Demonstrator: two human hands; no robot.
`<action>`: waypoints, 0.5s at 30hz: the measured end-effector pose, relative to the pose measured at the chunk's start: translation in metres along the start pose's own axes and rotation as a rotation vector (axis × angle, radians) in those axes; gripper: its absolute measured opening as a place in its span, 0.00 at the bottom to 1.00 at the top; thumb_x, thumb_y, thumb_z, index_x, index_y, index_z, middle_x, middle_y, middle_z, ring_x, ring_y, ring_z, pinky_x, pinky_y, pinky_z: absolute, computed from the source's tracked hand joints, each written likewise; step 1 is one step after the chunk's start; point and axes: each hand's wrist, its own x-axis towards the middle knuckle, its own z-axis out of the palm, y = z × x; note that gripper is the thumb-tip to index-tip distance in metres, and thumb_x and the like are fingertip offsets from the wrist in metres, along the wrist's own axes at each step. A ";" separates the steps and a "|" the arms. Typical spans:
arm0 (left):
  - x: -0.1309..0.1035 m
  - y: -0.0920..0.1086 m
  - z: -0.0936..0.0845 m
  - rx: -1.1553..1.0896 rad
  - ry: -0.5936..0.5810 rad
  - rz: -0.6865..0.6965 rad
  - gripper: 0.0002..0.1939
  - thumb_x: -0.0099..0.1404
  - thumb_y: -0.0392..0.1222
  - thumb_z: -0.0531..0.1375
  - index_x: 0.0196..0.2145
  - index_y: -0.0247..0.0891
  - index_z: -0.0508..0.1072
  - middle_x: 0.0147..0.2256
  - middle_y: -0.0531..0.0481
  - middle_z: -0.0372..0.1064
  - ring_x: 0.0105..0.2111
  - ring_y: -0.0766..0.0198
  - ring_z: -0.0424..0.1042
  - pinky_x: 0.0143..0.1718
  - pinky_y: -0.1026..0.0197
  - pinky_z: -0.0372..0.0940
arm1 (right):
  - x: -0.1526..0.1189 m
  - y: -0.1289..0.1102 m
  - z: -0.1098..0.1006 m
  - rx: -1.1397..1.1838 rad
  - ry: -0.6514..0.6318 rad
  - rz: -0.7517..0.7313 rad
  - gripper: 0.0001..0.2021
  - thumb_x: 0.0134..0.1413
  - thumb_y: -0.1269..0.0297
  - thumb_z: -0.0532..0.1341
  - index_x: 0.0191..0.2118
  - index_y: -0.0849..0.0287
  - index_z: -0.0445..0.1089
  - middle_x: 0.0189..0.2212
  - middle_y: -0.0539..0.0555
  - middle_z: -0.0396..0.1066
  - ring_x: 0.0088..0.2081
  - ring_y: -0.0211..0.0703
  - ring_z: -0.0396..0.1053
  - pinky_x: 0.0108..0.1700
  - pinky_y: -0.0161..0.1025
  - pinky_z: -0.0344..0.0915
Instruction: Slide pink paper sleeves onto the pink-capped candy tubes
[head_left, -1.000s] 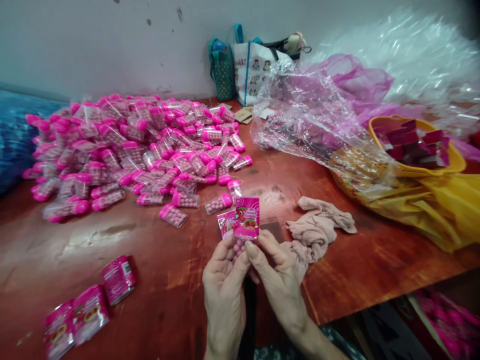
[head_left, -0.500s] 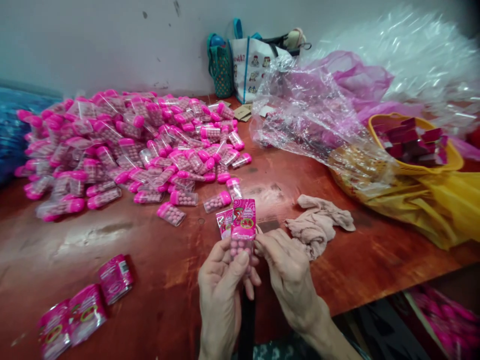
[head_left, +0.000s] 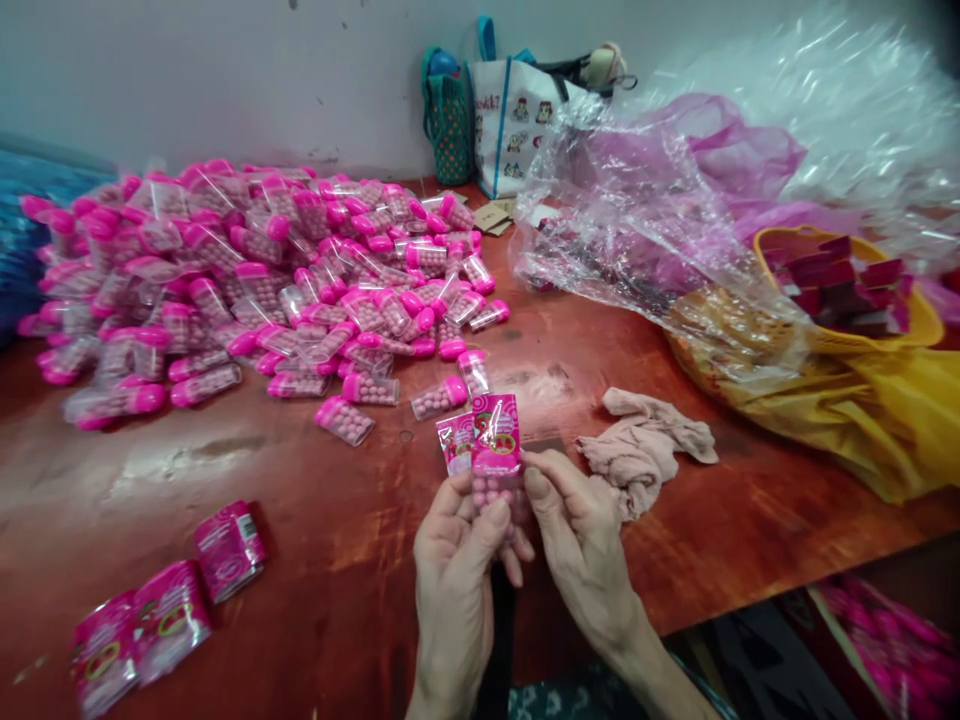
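My left hand [head_left: 457,565] grips a small clear candy container [head_left: 493,490] upright between thumb and fingers. Pink balls show in its lower part, and a printed pink sleeve [head_left: 496,435] covers the top. My right hand [head_left: 577,540] is closed, thumb against forefinger, at the sleeve's right edge; it seems to pinch that edge. Behind the container, another printed pink sleeve [head_left: 455,442] sticks out to the left, its lower end hidden. Several loose candy containers [head_left: 344,420] with pink caps lie just beyond my hands.
A large heap of candy containers [head_left: 262,270] fills the back left. Several sleeved packs [head_left: 172,620] lie at front left. A crumpled beige cloth [head_left: 645,450] is right of my hands. Farther right are clear plastic film [head_left: 600,250], a yellow basket [head_left: 930,320] and a yellow bag [head_left: 847,420].
My right hand has turned, so its thumb now shows beside the sleeve's right edge. My left hand keeps its hold on the container. The whole view has shifted slightly.
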 end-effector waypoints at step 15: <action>0.001 -0.003 -0.002 -0.157 0.148 0.059 0.08 0.56 0.34 0.62 0.36 0.38 0.71 0.32 0.51 0.70 0.28 0.71 0.69 0.32 0.70 0.65 | -0.028 0.007 0.035 0.127 0.070 0.112 0.13 0.59 0.65 0.54 0.49 0.54 0.68 0.47 0.56 0.68 0.53 0.48 0.61 0.56 0.49 0.56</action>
